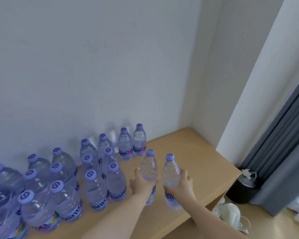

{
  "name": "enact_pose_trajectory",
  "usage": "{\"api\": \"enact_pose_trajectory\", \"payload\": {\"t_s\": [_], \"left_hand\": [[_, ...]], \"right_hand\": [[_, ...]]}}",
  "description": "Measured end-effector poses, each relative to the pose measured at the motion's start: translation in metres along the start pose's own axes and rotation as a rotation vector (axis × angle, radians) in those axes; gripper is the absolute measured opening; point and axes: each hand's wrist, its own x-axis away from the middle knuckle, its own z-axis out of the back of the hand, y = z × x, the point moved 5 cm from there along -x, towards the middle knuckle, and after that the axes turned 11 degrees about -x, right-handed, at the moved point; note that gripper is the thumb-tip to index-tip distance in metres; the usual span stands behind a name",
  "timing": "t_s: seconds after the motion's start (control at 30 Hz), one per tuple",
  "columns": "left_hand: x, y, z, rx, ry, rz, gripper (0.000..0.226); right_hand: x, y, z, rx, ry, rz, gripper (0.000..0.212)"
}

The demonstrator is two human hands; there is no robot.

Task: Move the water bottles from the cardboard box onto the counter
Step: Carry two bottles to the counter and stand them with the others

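Observation:
My left hand point(141, 184) grips a clear water bottle with a purple cap point(149, 169) around its middle. Beside it, my right hand point(179, 185) grips a second bottle point(171, 175) of the same kind. Both bottles are upright over the light wooden counter point(197, 161), right of the standing group. Several more bottles point(95, 185) stand in rows on the counter along the wall, from the left edge to a pair point(132, 144) at the back. The cardboard box is out of view.
A white wall point(93, 66) backs the counter and a corner pillar point(248, 83) stands at its right end. Below the counter's right edge are a black container point(243, 188), white plastic bags point(228, 213) and a grey curtain point(283, 144).

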Motion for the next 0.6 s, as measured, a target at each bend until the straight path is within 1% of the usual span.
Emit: {"api": "enact_pose_trajectory", "payload": {"t_s": [0.1,0.2,0.3,0.4,0.47,0.53,0.6], "left_hand": [[-0.035,0.008,-0.007,-0.003,0.044,0.012,0.070],[-0.060,0.009,-0.010,0.015,0.096,0.027,0.052],[-0.074,0.005,-0.004,0.095,0.179,0.011,0.042],[-0.085,0.007,0.009,0.120,0.290,-0.066,0.021],[-0.090,0.012,0.015,0.156,0.343,-0.127,0.021],[-0.090,0.009,0.018,0.259,0.370,-0.125,0.018],[-0.089,0.005,0.018,0.326,0.336,-0.067,0.051]], "right_hand": [[-0.039,-0.010,-0.011,0.104,-0.019,0.042,0.077],[-0.067,-0.022,-0.022,0.185,-0.094,0.119,0.070],[-0.086,-0.035,-0.036,0.104,-0.172,0.110,0.059],[-0.099,-0.048,-0.049,0.001,-0.244,0.097,0.055],[-0.109,-0.053,-0.058,-0.038,-0.310,0.108,0.055],[-0.121,-0.057,-0.064,-0.043,-0.366,0.115,0.052],[-0.132,-0.060,-0.069,-0.045,-0.409,0.125,0.052]]}}
